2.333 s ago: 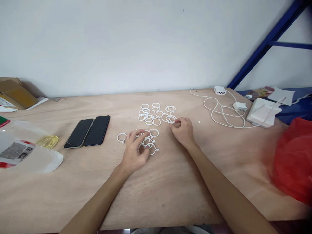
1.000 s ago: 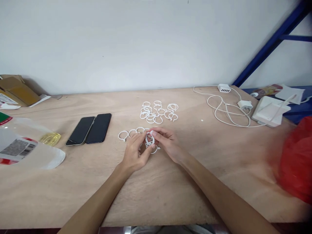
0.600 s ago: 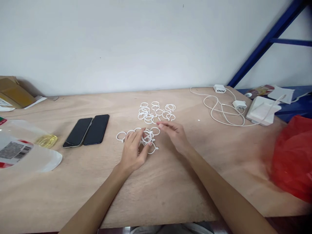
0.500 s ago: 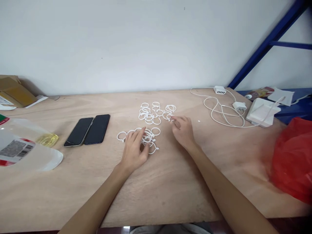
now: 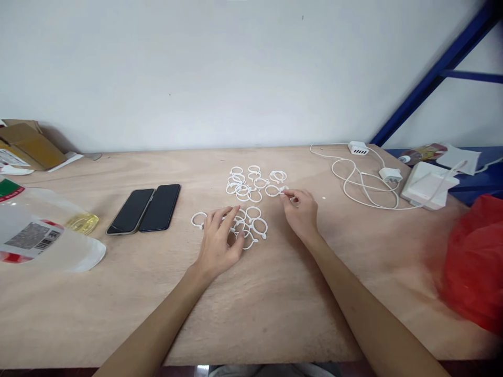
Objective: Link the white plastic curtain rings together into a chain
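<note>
Several white plastic rings, each with a small tab, lie on the wooden table in two groups. My left hand [image 5: 220, 242] rests over the near group [image 5: 253, 212] with its fingers stretched out and slightly apart, hiding some of the rings. At the right edge of the far group [image 5: 243, 193], my right hand [image 5: 302, 213] has thumb and forefinger pinched at the tab of a white ring [image 5: 272, 191]. A single ring [image 5: 260, 226] lies at the right side of the near group, between my hands.
Two black phones [image 5: 160, 208] lie side by side to the left, beside a clear plastic bag [image 5: 74, 256] with a label. A cardboard box [image 5: 31, 144] stands at the back left. White cables [image 5: 356, 183] and chargers [image 5: 428, 183] lie right, behind a red bag [image 5: 477, 267].
A ring now lies at the right of the near group where there was none. My right hand's fingers have closed at a ring in the far group. My left hand stays nearly in place.
</note>
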A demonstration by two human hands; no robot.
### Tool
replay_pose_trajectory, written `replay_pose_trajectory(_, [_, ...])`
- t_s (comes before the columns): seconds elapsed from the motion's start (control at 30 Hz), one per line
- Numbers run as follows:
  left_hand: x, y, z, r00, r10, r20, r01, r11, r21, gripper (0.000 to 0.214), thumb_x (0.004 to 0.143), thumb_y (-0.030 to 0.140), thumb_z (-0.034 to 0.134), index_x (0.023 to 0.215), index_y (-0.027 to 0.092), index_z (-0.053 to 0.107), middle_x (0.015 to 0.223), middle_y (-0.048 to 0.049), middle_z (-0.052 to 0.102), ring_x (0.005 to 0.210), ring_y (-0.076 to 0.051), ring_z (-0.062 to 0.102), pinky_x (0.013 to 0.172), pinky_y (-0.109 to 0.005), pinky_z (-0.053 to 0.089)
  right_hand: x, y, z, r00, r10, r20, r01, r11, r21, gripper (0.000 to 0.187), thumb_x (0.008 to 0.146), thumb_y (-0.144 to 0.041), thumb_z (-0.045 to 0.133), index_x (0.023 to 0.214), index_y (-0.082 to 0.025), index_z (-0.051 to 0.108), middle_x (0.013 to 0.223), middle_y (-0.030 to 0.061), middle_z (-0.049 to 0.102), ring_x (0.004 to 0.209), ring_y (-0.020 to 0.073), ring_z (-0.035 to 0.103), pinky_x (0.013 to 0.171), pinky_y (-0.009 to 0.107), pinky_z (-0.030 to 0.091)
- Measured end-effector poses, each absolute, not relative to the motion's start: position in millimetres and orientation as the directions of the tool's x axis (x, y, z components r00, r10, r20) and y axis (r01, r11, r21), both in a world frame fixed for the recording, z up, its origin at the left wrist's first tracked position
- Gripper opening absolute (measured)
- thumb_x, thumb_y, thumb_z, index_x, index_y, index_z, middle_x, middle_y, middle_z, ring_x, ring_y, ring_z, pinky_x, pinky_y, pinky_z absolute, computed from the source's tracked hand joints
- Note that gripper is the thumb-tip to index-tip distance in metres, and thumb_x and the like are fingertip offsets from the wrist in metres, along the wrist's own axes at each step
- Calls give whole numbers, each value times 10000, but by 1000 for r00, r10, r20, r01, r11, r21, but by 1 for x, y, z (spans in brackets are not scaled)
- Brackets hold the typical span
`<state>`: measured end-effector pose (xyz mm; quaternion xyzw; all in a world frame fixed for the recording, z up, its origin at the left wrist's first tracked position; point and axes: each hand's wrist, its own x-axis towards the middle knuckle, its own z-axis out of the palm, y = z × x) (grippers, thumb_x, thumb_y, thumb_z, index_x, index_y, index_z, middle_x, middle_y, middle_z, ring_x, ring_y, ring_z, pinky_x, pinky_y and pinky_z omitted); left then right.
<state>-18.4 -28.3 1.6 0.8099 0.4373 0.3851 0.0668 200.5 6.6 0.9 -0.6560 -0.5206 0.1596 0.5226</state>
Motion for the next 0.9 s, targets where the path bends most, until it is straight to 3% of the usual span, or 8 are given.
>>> replay_pose_trajectory(0.07, [-18,-29,3,313,749,584,641,-620,452,545,820,251,596,1343,224,446,1212,-111,564,1090,-260,509,962,-459,410,185,-1,11,332,938,97,116,61,-991,172,737,-339,662,810,-190,710,857,63,651,773,191,532,744,361,423])
replay_pose_trajectory(0.13, [-17,-29,4,313,744,591,618,-632,468,580,821,325,625,1355,213,427,1220,-121,575,1099,-261,523,960,-450,416,168,-11,22,87,994,-63,-196,-45,-980,182,690,-353,724,787,-200,717,822,32,648,700,145,520,675,315,417])
replay_pose_trajectory(0.23, [-18,-29,5,303,732,610,559,-655,509,561,816,354,646,1323,203,459,1145,-113,622,1025,-240,569,905,-415,452,147,-27,34,-210,971,-116,-377,-190,-907,156,674,-336,759,752,-206,721,759,2,618,679,115,512,656,280,413])
replay_pose_trajectory(0.37, [-18,-28,4,258,717,647,500,-672,545,419,817,313,654,1205,190,554,977,-81,667,846,-192,596,790,-352,486,140,-34,37,-291,951,-105,-398,-221,-890,140,693,-330,753,699,-196,710,729,-10,593,692,107,516,652,267,414])
replay_pose_trajectory(0.57, [-18,-29,6,289,729,621,483,-671,563,341,843,273,597,1171,178,581,1033,-101,668,906,-213,595,812,-365,488,139,-32,34,-88,994,-62,-224,-80,-971,211,636,-383,780,682,-190,709,699,9,650,672,140,555,660,299,431])
replay_pose_trajectory(0.73, [-19,-28,8,318,727,608,461,-679,571,316,857,247,570,1163,168,584,1016,-101,668,885,-211,585,805,-369,477,137,-33,33,46,998,-31,-95,-27,-995,261,584,-382,810,574,-187,637,608,0,604,584,126,503,554,280,392])
replay_pose_trajectory(0.9, [-19,-29,8,344,709,616,446,-701,557,320,877,258,541,1182,167,569,988,-98,650,859,-202,566,783,-359,468,139,-33,33,-26,999,48,-141,44,-989,225,695,-399,730,838,-225,732,816,23,684,781,173,599,723,323,465])
